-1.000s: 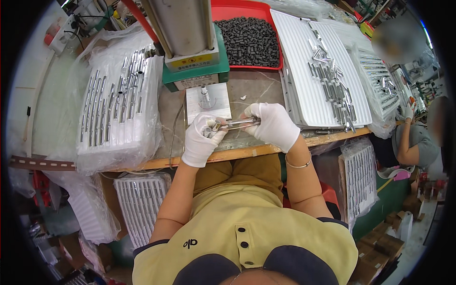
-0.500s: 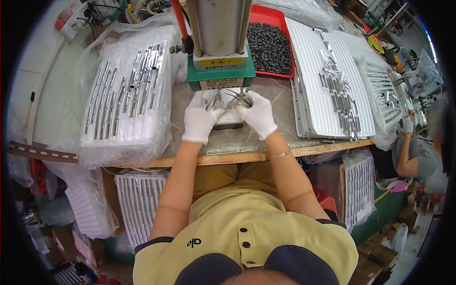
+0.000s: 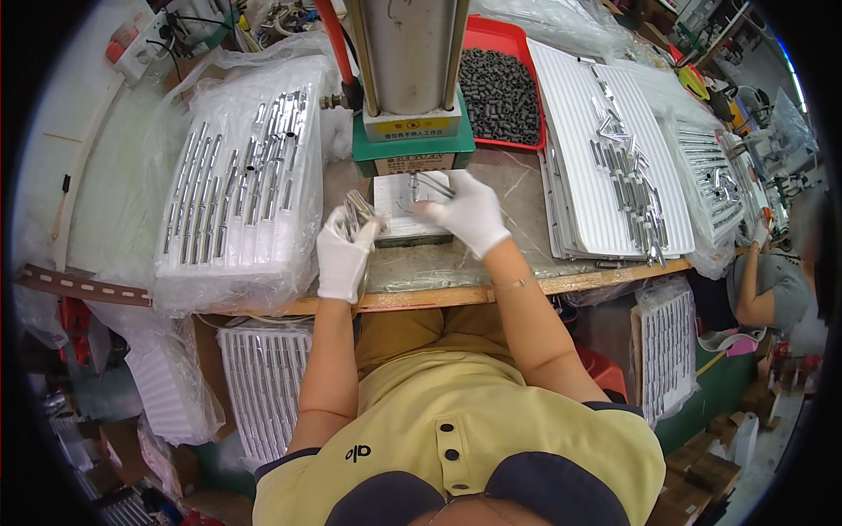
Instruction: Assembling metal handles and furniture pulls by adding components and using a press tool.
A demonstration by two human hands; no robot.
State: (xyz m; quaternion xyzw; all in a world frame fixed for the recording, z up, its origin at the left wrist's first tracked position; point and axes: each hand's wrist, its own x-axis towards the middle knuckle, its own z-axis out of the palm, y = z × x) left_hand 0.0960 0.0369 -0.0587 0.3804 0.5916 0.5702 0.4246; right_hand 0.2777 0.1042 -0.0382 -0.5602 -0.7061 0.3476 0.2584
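Clock: its middle is on the metal plate (image 3: 390, 195), and 12 o'clock points straight away from the person
Yellow shirt (image 3: 386, 412): the nearest thing, at 6 o'clock
Packed tray (image 3: 263, 330): lower than the table (image 3: 517, 188), at 7 o'clock, full with rows of shiny tubes
Wooden edge (image 3: 421, 299): runs along the near side of the table
Left hand (image 3: 342, 256): white-gloved, at 8 o'clock, just beside the plate; the fingers are closed around a bunch of metal tubes (image 3: 357, 210), whose ends stick out above the glove
Right hand (image 3: 471, 216): white-gloved, at 3 o'clock, reaching over the side of the plate; one thin tube (image 3: 434, 184) shows at its fingertips, above the plate; because of blur I cannot tell how far the fingers are apart, or if they grip this tube
Left tray (image 3: 219, 273): white, at 9 o'clock, with tubes in lengthwise rows
Right tray (image 3: 568, 105): white and ribbed, between 2 and 3 o'clock, with tubes in a loose heap
Other person (image 3: 772, 285): well apart, just past 3 o'clock
Press (image 3: 412, 53): grey column on a green block, at 12 o'clock
Red bin (image 3: 495, 33): at 1 o'clock, holding many small black pieces (image 3: 500, 96)
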